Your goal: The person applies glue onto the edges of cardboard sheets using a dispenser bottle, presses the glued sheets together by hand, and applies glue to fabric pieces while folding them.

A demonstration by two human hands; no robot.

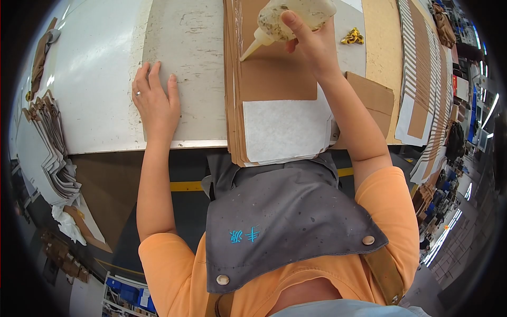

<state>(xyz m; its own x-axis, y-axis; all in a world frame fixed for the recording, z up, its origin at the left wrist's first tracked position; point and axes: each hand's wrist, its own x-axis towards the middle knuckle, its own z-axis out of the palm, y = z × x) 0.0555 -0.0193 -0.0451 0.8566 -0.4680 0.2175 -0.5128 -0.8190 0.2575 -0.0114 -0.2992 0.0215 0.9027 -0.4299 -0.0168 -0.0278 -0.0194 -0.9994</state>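
Observation:
My right hand point(311, 45) is wrapped round a translucent squeeze bottle point(274, 20) with smudges on it. The bottle's pointed nozzle is tilted down to the left, its tip at the left part of a stack of brown sheets point(277, 79). A white panel point(288, 129) covers the near end of the top sheet. To the left of the stack, my left hand point(157, 100) rests on the grey board point(185, 68) with its fingers apart, a ring on one of them, and holds nothing.
A yellow crumpled item point(352, 36) lies right of the bottle. Brown card pieces point(372, 100) are beside my right forearm. Overlapping striped brown-and-white sheets point(420, 79) line the table's right side. At the far left hang several layered panels point(50, 153).

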